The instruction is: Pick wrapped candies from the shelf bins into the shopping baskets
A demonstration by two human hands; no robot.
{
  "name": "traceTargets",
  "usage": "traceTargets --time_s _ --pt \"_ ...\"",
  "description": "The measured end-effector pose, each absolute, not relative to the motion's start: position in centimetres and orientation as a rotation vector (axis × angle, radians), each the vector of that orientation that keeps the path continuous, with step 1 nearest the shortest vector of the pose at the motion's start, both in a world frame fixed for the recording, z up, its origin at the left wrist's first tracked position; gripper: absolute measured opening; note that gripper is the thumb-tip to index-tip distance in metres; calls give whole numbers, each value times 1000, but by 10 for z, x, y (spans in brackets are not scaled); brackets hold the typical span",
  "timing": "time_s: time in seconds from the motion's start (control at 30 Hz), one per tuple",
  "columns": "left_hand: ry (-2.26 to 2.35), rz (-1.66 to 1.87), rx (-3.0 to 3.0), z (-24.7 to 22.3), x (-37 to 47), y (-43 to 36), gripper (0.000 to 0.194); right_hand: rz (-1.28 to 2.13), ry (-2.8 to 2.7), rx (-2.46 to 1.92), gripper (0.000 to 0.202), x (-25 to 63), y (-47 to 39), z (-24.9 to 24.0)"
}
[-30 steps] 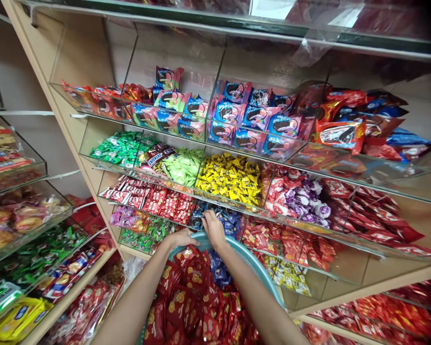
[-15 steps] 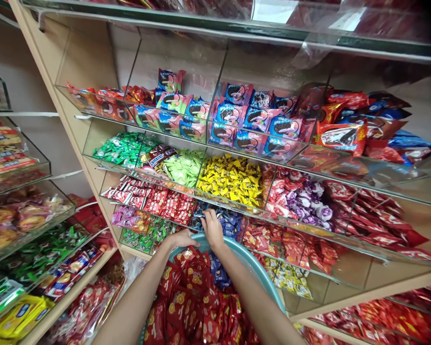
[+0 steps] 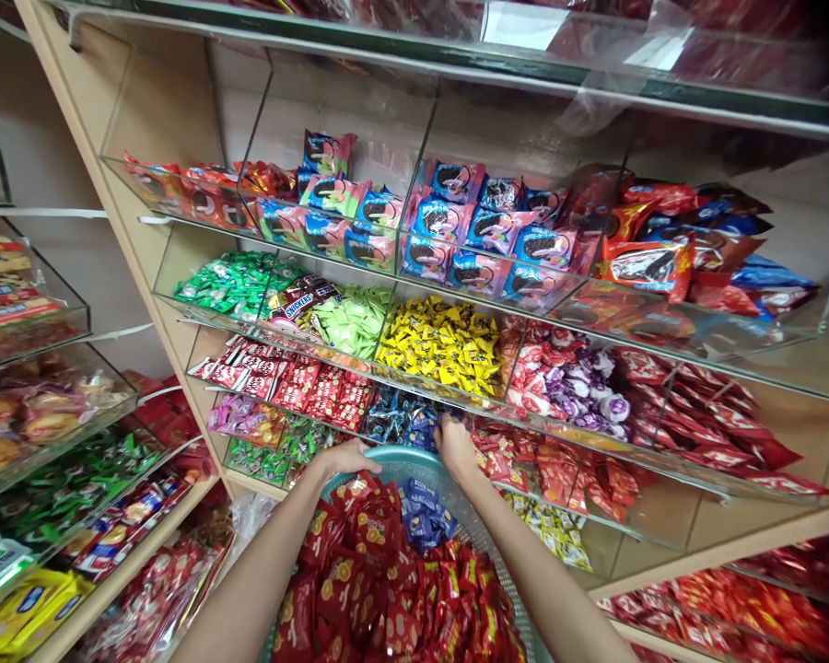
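Note:
A teal plastic basket (image 3: 414, 455) holds many red packets with orange-slice prints (image 3: 379, 529), plus a small pile of blue-wrapped candies (image 3: 425, 514) toward its far side. My left hand (image 3: 349, 458) grips the basket's far left rim, thumb inside. Beyond the rim, my right hand (image 3: 456, 444) reaches to the right part of a low shelf compartment of blue-wrapped candies (image 3: 415, 425). Its fingers are bent, with their tips mostly hidden; whatever they hold cannot be made out.
Clear shelf dividers (image 3: 379, 336) separate yellow candies (image 3: 442, 345), green candies (image 3: 235, 284) and purple-wrapped candies (image 3: 587, 391). Blue-and-pink cookie packs (image 3: 449, 218) sit higher up. A shelf edge (image 3: 449, 402) runs just above my right hand. Another rack (image 3: 48, 414) stands at left.
My right hand has moved right, from above the dark blue packets to the compartment's right part. The blue candies in the basket show more fully. My left hand stays on the rim.

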State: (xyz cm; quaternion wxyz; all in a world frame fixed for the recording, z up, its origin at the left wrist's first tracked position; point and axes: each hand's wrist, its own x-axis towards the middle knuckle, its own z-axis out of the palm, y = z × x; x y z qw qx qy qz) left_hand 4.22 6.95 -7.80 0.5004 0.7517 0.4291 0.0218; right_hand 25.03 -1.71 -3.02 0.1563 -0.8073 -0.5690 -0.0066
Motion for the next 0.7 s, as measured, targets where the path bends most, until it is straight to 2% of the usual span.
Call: traceTargets --time_s 0.23,0.43,0.57,0.7 --pt "1056 51 1829 -74 42 67 42 128 -1338 -2332 27 250 0 -49" --pt "1050 55 1810 -73 42 67 43 294 -1102 -2153 21 259 13 -60" --pt "1068 71 1811 -71 42 65 43 437 -975 -2004 32 262 20 -70" --pt "1097 76 1813 -68 41 63 43 535 -792 -1859 27 254 26 -77"
